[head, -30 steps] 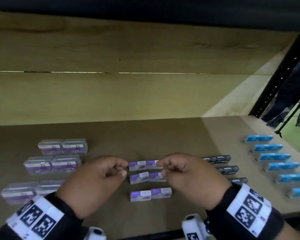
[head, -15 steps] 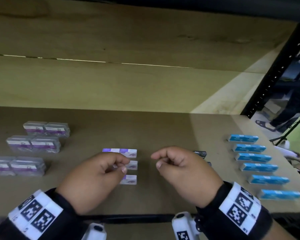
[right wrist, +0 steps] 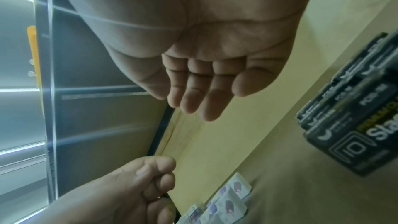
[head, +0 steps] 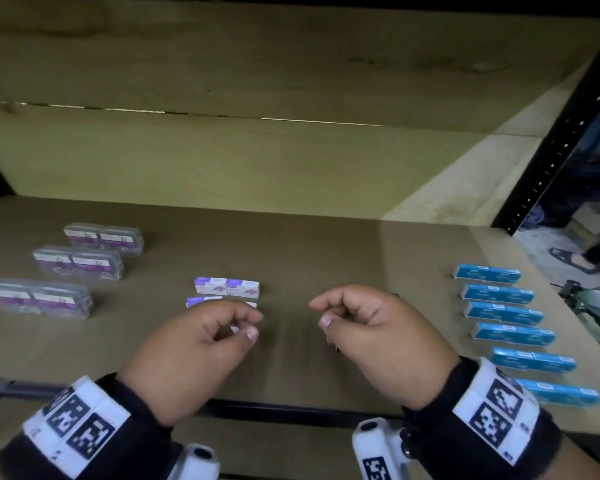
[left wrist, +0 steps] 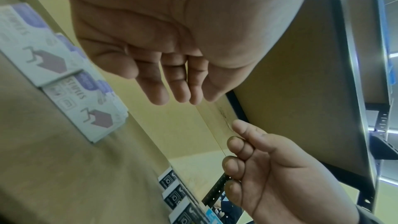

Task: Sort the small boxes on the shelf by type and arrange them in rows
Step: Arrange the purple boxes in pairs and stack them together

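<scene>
Fingers (head: pixel 246 315) of the left hand (head: pixel 191 355) are loosely curled with nothing between them, thumb and forefinger tips close together but apart; the left wrist view shows the bare palm with the fingers hanging relaxed. Those of the right hand (head: pixel 378 344) curl the same way, and the right wrist view shows its palm bare too. Both hands hover above the front part of the shelf (head: pixel 309 251), well apart from each other, and touch no box. Just beyond and partly under the left hand lie the white and purple boxes (head: pixel 226 286) in pairs side by side; the farthest pair is in full view, the next is half hidden by the knuckles. At the far left stand the clear-wrapped purple packs (head: pixel 78 263), three rows of two, stepping toward the front edge. Along the right side the blue boxes (head: pixel 503 312) lie in a single column of six, running from back to front. The black boxes (right wrist: pixel 349 118) sit under the right hand; the head view hides nearly all of them, while the right wrist view shows them stacked in a row close beside the palm. A black upright post (head: pixel 555 147) bounds the shelf at the right.
</scene>
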